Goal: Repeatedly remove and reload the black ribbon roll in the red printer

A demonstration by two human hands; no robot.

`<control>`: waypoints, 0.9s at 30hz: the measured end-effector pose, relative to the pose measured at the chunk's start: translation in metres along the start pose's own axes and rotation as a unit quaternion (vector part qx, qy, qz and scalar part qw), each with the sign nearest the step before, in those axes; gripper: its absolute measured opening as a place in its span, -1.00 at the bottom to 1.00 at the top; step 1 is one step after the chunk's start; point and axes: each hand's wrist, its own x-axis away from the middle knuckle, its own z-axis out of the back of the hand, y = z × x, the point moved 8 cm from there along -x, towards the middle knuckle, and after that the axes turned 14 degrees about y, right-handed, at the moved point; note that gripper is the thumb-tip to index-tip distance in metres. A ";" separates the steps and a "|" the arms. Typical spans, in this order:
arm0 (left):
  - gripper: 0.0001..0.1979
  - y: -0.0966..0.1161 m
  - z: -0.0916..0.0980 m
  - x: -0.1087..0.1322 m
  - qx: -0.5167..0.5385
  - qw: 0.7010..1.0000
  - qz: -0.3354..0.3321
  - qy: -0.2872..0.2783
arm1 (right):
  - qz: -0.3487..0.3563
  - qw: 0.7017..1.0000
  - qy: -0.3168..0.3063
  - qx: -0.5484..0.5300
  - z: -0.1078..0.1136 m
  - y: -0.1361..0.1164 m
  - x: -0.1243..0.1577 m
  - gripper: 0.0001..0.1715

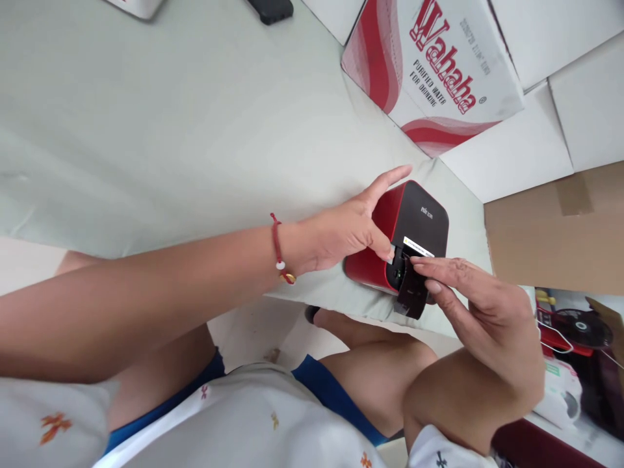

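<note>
A small red device (pixel 366 268) with a dark grey face (pixel 422 218) lies on the cloth-covered table. A white label strip (pixel 418 247) runs across that face, above an opening with a small green light inside. My left hand (pixel 353 231) grips the red side, its index finger stretched along the far edge. Its thumb presses at the opening, against a small pale piece that I cannot make out well. My right hand (pixel 480 305) has its thumb and fingers closed at a dark, glossy flap (pixel 412 294) beside the opening. Whether the flap is attached is hidden.
A Wahaha water carton (pixel 433 71) stands behind the device, with white boxes and a brown carton (pixel 556 227) beside it. At the far edge of the table (pixel 170 130) lies a black object (pixel 272 10). Assorted items, including a black disc (pixel 585 327), sit at the right.
</note>
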 end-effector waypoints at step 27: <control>-0.24 -0.012 0.000 0.015 0.008 0.993 0.074 0.091 | -0.146 0.982 -0.033 0.112 -0.028 0.049 -0.046 -0.60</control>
